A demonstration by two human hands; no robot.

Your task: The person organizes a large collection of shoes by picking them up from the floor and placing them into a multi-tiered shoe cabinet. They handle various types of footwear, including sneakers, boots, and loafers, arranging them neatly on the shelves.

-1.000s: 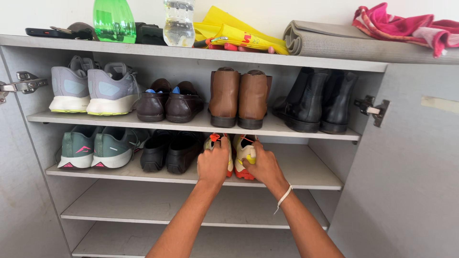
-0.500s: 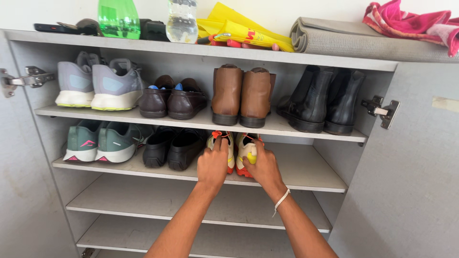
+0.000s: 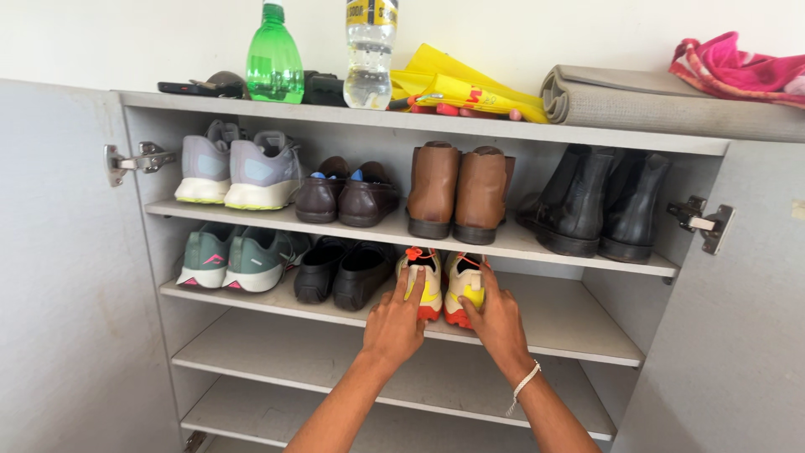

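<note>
Left hand: fingers stretched flat against the heel of the left sneaker, not closed around it.
Right hand: open, fingers resting on the right sneaker.
Sneakers: side by side on the second shelf, between the black shoes and bare board.

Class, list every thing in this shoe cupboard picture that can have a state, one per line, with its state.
Left hand: open, fingertips on the left cream-and-orange trainer.
Right hand: open, touching the right cream-and-orange trainer.
Grey cupboard doors: open.
Green plastic bottle: upright, capped.
Clear plastic bottle: upright.
Grey mat: rolled, lying flat.
Brown leather boots: upright, side by side.
</note>
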